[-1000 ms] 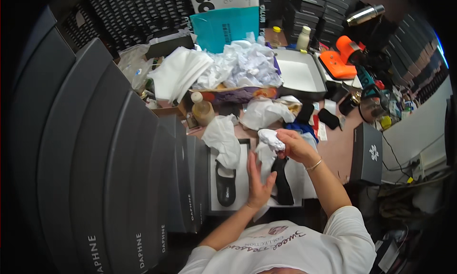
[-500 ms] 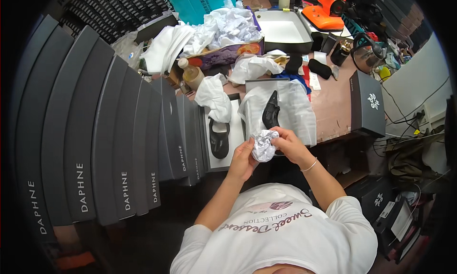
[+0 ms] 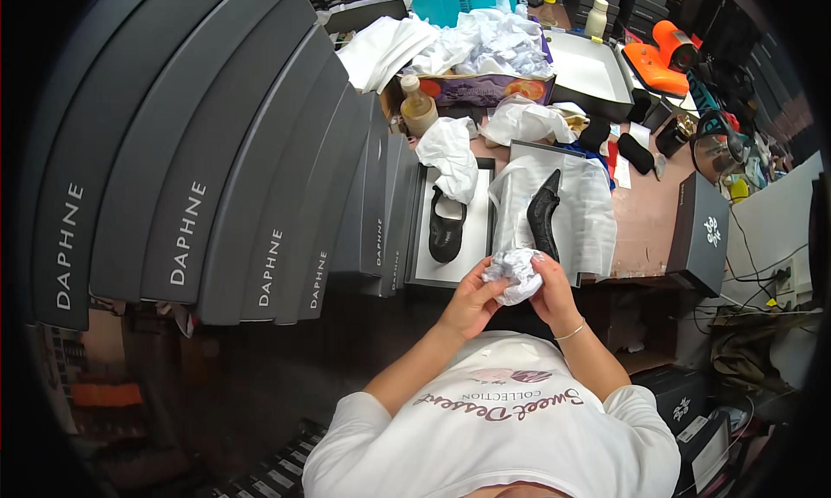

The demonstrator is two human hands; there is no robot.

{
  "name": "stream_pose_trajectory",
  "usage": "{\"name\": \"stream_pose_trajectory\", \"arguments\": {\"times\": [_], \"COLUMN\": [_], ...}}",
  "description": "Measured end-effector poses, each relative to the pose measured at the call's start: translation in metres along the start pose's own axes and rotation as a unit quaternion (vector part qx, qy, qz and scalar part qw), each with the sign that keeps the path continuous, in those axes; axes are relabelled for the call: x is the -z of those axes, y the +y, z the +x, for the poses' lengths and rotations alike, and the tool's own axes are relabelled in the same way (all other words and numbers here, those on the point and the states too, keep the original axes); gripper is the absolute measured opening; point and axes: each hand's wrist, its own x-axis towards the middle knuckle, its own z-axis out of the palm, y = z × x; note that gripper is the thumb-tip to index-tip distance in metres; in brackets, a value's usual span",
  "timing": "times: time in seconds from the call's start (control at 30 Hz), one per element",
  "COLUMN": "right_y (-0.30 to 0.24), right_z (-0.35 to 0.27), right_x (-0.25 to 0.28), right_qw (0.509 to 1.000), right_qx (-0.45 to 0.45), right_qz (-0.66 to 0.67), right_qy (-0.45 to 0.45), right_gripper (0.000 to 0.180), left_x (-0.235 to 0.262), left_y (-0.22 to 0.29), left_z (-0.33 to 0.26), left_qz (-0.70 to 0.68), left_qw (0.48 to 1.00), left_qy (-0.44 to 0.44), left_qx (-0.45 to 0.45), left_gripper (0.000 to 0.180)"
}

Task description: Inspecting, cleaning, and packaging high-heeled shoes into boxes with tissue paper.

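Note:
Between my two hands is a crumpled ball of white tissue paper (image 3: 513, 278), held in front of my chest. My left hand (image 3: 472, 297) grips its left side, thumb on the near face. My right hand (image 3: 552, 292) closes on its right side. Just beyond the paper, a black pointed shoe (image 3: 544, 210) lies on its side on white wrapping paper (image 3: 590, 205) in an open box. To its left, a second black shoe (image 3: 447, 229) rests in an open box part (image 3: 421, 268), with another crumpled white paper (image 3: 450, 156) at its far end.
Tall stacks of dark grey shoe boxes (image 3: 251, 177) crowd the left side. Behind the work spot stands a purple carton (image 3: 485, 91) heaped with crumpled paper, beside a bottle (image 3: 419, 108). A closed dark box (image 3: 692, 229) sits at the right table edge, near hanging cables (image 3: 762, 277).
The view has swung left, so the scene sits further right. My right hand has shifted round the paper ball, which stays between both hands.

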Motion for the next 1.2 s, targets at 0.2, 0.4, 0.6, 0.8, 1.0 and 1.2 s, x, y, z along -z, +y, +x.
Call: {"name": "stream_pose_trajectory", "arguments": {"times": [0.2,0.4,0.6,0.8,1.0,1.2], "right_y": [-0.020,-0.012,0.013,-0.058,-0.057,-0.044], "right_z": [-0.010,-0.010,-0.006,0.017,0.029,0.026], "right_x": [-0.013,0.000,0.018,0.055,0.003,-0.022], "right_qw": [0.875,0.921,0.994,0.993,0.959,0.870], "right_qx": [0.222,0.151,0.004,0.097,0.108,0.157], "right_qz": [-0.425,-0.352,0.112,-0.072,-0.252,-0.445], "right_qy": [-0.061,-0.076,-0.002,-0.008,-0.070,-0.142], "right_gripper": [0.028,0.012,0.021,0.011,0.016,0.028], "left_x": [0.024,0.015,0.020,0.033,0.114,0.049], "left_y": [0.015,0.031,0.037,0.071,0.066,0.037], "left_z": [0.001,-0.012,-0.026,-0.008,0.061,-0.010], "left_qz": [0.172,0.256,0.351,0.622,0.168,0.250], "left_qw": [0.981,0.967,0.934,0.676,0.938,0.929], "left_qy": [0.077,-0.021,-0.019,0.191,0.287,0.205], "left_qx": [-0.040,-0.005,-0.067,-0.346,-0.099,-0.180], "left_gripper": [0.031,0.041,0.040,0.044,0.049,0.036]}}
